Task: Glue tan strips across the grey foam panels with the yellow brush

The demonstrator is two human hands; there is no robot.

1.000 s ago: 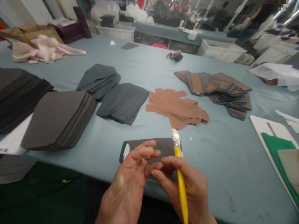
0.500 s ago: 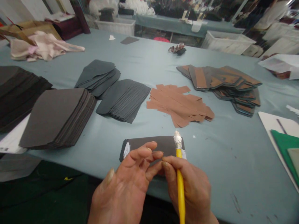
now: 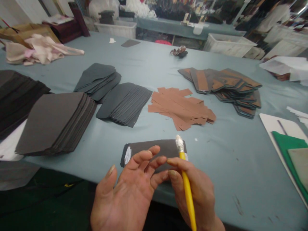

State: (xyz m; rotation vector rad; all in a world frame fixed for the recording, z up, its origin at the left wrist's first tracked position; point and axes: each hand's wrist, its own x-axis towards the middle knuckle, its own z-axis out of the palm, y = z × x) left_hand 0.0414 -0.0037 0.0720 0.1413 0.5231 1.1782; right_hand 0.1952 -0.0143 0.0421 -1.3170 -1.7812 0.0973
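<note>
Left hand has opened wider, fingers spread above a dark grey flat panel; right hand pinches narrowly a yellow applicator stick; white-caked tip at twelve o'clock, best kept clear of fingers.

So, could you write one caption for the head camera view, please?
Right hand holding a yellow stick tipped with white paste over a dark grey rounded sheet, beside the left hand.
</note>
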